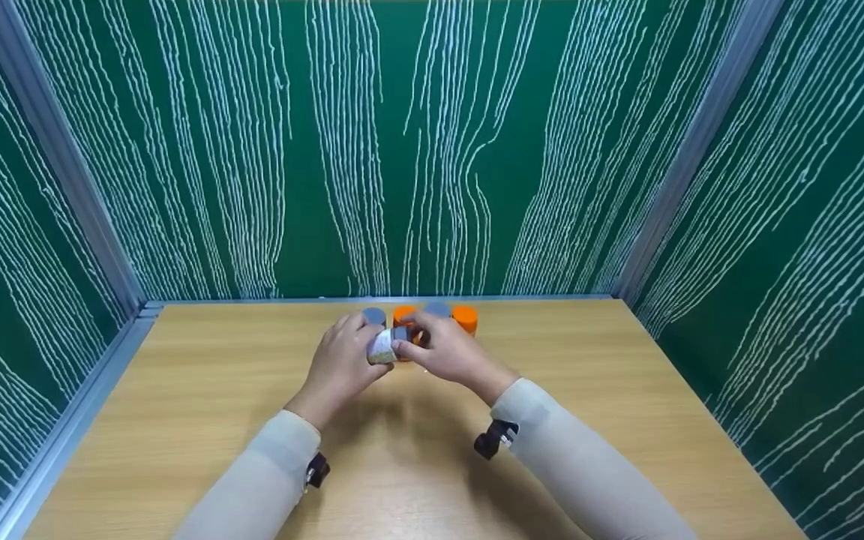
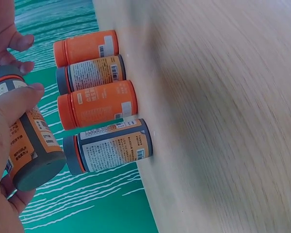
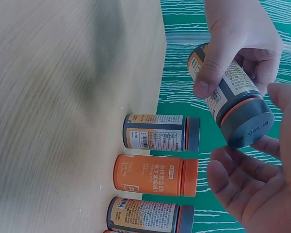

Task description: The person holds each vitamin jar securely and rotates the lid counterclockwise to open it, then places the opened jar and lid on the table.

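The left hand point(image 1: 342, 352) curls round a tilted dark-grey cylindrical plastic bottle point(image 2: 31, 133) near a row of upright orange and grey bottles point(image 2: 99, 103); the right hand point(image 1: 451, 349), fingers loosely parted, is at its cap point(image 3: 248, 122). A slack grip could drop it, toppling them.

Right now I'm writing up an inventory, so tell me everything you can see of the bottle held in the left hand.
The held bottle is a dark grey cylinder, plastic by its look, with a grey lid in place, an orange ring beneath it, and a white-and-orange printed label. It is tilted, off the table, in front of the standing bottles in the head view. The left hand grips its body; the right hand is at the lid, contact unclear.
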Available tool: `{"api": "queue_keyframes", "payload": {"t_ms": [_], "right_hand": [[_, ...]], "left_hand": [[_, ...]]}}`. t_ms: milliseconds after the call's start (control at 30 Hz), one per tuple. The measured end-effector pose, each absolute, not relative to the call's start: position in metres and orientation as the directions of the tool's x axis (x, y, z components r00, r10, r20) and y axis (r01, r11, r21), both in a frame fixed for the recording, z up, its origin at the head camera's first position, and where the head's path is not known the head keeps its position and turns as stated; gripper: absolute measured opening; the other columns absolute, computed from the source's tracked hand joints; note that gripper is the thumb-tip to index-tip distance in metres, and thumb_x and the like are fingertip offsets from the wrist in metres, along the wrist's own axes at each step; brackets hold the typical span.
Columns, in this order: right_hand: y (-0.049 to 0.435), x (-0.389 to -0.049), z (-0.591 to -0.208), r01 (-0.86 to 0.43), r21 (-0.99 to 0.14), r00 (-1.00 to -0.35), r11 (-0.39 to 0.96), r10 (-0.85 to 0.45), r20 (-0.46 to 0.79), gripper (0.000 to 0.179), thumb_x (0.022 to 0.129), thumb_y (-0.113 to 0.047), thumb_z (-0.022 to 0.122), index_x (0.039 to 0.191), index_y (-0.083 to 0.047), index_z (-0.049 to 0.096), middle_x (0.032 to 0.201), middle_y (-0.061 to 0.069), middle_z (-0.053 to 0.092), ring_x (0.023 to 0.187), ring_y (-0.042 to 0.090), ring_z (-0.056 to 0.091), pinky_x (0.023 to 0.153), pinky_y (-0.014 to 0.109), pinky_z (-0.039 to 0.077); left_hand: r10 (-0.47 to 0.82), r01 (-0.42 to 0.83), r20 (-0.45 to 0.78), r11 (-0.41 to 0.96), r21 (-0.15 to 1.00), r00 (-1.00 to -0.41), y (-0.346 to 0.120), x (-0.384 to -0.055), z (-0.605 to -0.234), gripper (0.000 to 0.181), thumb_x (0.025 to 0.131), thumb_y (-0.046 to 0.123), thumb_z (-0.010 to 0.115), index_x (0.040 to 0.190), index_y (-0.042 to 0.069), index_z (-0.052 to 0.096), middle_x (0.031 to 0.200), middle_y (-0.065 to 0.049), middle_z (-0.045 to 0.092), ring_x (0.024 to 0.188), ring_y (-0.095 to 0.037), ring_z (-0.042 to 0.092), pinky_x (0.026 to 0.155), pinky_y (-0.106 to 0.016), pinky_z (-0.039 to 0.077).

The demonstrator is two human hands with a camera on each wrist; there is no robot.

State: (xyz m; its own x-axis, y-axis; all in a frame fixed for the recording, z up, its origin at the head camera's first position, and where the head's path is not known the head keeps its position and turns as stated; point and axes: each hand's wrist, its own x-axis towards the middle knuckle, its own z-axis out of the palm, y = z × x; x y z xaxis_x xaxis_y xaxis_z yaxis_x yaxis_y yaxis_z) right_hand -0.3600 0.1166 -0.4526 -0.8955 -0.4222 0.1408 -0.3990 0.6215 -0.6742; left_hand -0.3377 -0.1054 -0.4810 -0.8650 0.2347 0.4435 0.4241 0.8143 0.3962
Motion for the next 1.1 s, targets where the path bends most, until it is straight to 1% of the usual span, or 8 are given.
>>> {"api": "queue_keyframes", "payload": {"t_ms": [200,367,533,667,900,1100], "right_hand": [[0.1167,-0.3605,-0.4531,-0.389,-0.67,-0.896,0.632,-0.427,0.118,0.049,0.109,-0.043,0.078,0.147,-0.014,0.07,0.124,0.005,0.076,0.104,0.023,0.072,0.095,0.038,0.07],[0.1176,-0.361,-0.4541,-0.403,-0.66,-0.89,0.634,-0.44,0.122,0.047,0.108,-0.041,0.08,0.145,-0.013,0.071,0.123,0.005,0.076,0.103,0.024,0.071,0.096,0.038,0.069],[0.1194,-0.363,-0.4563,-0.462,-0.637,-0.864,0.617,-0.475,0.167,0.044,0.107,-0.034,0.082,0.142,-0.011,0.072,0.123,0.007,0.077,0.103,0.023,0.072,0.099,0.041,0.069],[0.1206,-0.3633,-0.4575,-0.488,-0.626,-0.85,0.608,-0.494,0.184,0.043,0.106,-0.029,0.084,0.143,-0.012,0.071,0.127,0.009,0.077,0.106,0.024,0.073,0.104,0.043,0.068],[0.1217,-0.3636,-0.46,-0.522,-0.598,-0.834,0.608,-0.511,0.208,0.045,0.103,-0.023,0.088,0.142,-0.013,0.068,0.133,0.01,0.076,0.113,0.031,0.073,0.111,0.05,0.065],[0.1234,-0.3639,-0.4615,-0.553,-0.574,-0.818,0.604,-0.526,0.234,0.049,0.099,-0.02,0.091,0.142,-0.016,0.067,0.134,0.008,0.073,0.118,0.032,0.072,0.114,0.05,0.064]], "left_hand": [[0.228,0.409,0.426,0.819,0.403,-0.876,-0.1055,-0.3376,-0.482,0.053,0.087,0.032,0.102,0.131,0.012,0.081,0.134,-0.009,0.068,0.12,-0.027,0.06,0.118,-0.052,0.059],[0.235,0.416,0.427,0.816,0.401,-0.873,-0.1051,-0.3369,-0.4822,0.051,0.087,0.032,0.102,0.129,0.013,0.081,0.132,-0.008,0.068,0.12,-0.027,0.06,0.118,-0.052,0.058],[0.237,0.416,0.419,0.811,0.412,-0.876,-0.1045,-0.3368,-0.4815,0.052,0.087,0.032,0.102,0.13,0.011,0.081,0.129,-0.009,0.07,0.117,-0.028,0.06,0.116,-0.053,0.057],[0.229,0.407,0.412,0.809,0.423,-0.882,-0.1046,-0.3364,-0.4819,0.052,0.087,0.032,0.102,0.13,0.011,0.081,0.13,-0.009,0.07,0.118,-0.028,0.06,0.115,-0.053,0.057],[0.225,0.401,0.407,0.813,0.422,-0.885,-0.1048,-0.3379,-0.485,0.051,0.088,0.032,0.101,0.131,0.011,0.081,0.13,-0.008,0.07,0.118,-0.028,0.06,0.115,-0.052,0.057],[0.217,0.39,0.395,0.813,0.432,-0.892,-0.1041,-0.3388,-0.486,0.052,0.088,0.032,0.101,0.132,0.012,0.081,0.131,-0.009,0.07,0.12,-0.029,0.06,0.117,-0.053,0.056]]}}
